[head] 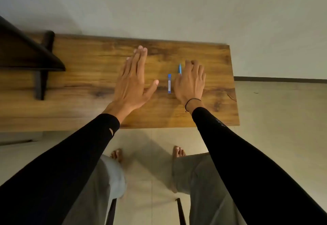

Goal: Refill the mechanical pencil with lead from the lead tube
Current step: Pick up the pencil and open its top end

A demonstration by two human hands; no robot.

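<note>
Table [88, 90]: a wooden top with strong grain, set against a pale wall; its right end stops short of the tiled floor beyond.
Dark frame [31, 56]: black, at the left end of the table, with a post standing on the wood.
Sleeves: both forearms are in long black sleeves, reaching in from the near edge.
Left hand [131, 81]: flat and open, palm down over the middle of the table, fingers together and pointing away, thumb spread out to the right; it holds nothing.
Right hand [190, 81]: palm down, fingers curled loosely down onto the wood, not closed round anything; a thin black cord circles the wrist.
Lead tube [169, 83]: a slim blue tube with a pale label, lying on the table lengthwise away from the person, between the two hands; it lies just beside the right hand and clear of the left thumb.
Mechanical pencil [180, 69]: blue, lying on the table just beyond the lead tube, right at the inner edge of the right hand's fingers; whether they touch it cannot be told, and its near end is hidden by them.
</note>
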